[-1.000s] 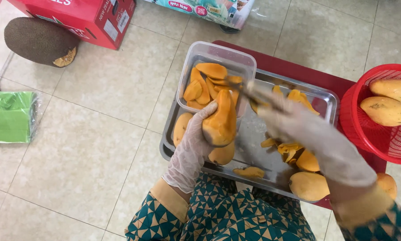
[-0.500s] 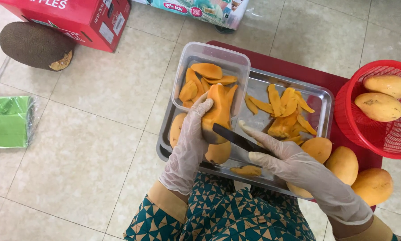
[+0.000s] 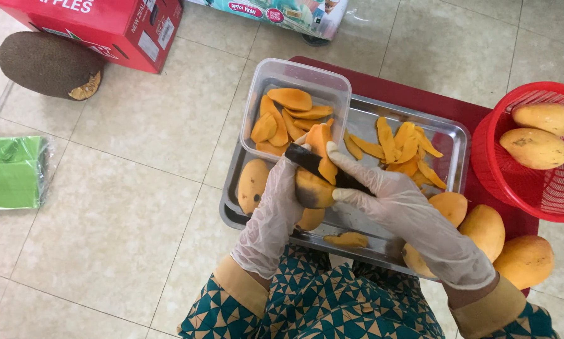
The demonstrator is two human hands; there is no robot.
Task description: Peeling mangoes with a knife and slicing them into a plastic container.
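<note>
**Slicing a mango above the tray**

Gripped the mango in the gloved left hand, fingers wrapped round its lower half, peeled flesh up. Kept it above the left end of the tray, just off the near wall of the tub. Closed the gloved right hand round the knife, thumb laid along the fruit, dark blade set across the upper part with a slice half lifted on it. Pointed the blade tip toward the left fingers, very near them; could not tell whether touching.

Stood the tub on the tray's far-left corner, holding cut slices. Left more strips heaped toward the tray's far-right corner, a peeled fruit at the near-left corner, one scrap by the near edge. Set the tray on a red table, with whole mangoes along its right edge and a red basket holding two more beyond that.

Judged the risks as these:
- Wet, peeled flesh against smooth gloves: likely to slide or twist in the left hand under the blade's push.
- Blade travelling toward the left fingertips: a slip or a sudden release at the stone could nick glove and finger.
- Loosened slice barely attached: could drop onto the tray or the floor rather than into the tub.
- Whole fruit near the table's right edge: could roll off if nudged by the right elbow.
</note>
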